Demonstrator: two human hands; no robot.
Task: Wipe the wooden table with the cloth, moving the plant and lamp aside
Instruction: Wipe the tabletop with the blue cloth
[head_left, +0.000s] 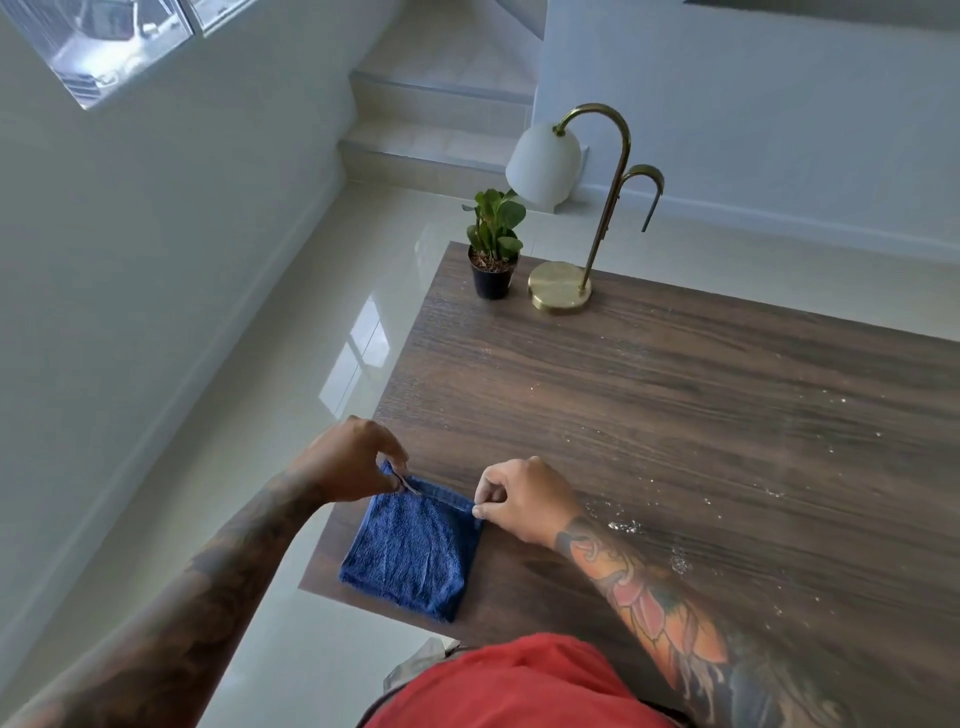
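- Cloth (413, 551): blue terry, folded square, lying flat at the near-left corner of the wooden surface (675, 415). Soft, light, limp; it will drape unless bunched or kept folded.
- Left hand (348, 460) pinches the far-left corner of the hem; right hand (524, 499) pinches the far-right corner. Both are clamped on the cloth edge.
- Better hold for wiping: palm flat over the folded pad, not a corner pinch.
- Plant (493, 249): small black pot at the far-left corner, light, leaves fragile. Take it by the pot.
- Lamp (566, 218): just beside the plant. Brass disc base looks heavy; white shade likely fragile and top-heavy. Grip the stem low, near the base.
- White specks scattered across the surface to the right; nothing wiped yet, by the look.
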